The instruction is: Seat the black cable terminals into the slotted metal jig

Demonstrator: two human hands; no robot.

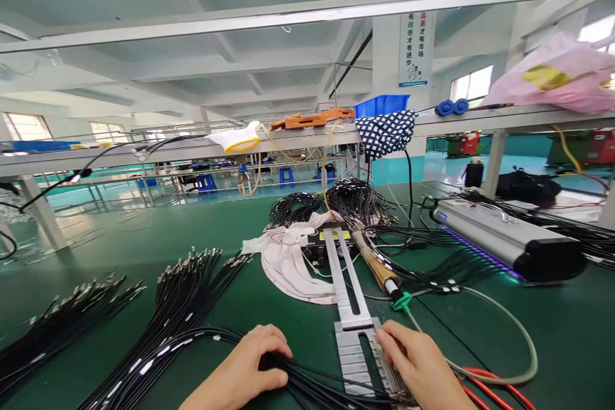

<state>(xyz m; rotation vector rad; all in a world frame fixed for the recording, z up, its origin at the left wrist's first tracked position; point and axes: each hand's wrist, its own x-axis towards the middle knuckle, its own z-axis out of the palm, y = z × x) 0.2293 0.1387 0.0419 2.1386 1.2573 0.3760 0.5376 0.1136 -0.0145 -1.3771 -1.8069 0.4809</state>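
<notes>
Head view: left hand (250,365) curled down over a bundle of thin black cables (307,384), pinning it to the green mat (144,243); right hand (418,365) just beside, fingertips pressed on the slotted grey metal jig (353,333); likely light, limp, springy, best gripped near the ends; white pillar sign (416,48) beyond both hands, Chinese characters too small to read.

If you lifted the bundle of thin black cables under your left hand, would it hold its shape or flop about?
Probably floppy: the black cables lie in loose curves fanned over the green table, so the strands would likely droop and splay. The bundle looks light, being thin. The left hand rests on it; the small metal ends may snag neighbouring strands.
</notes>
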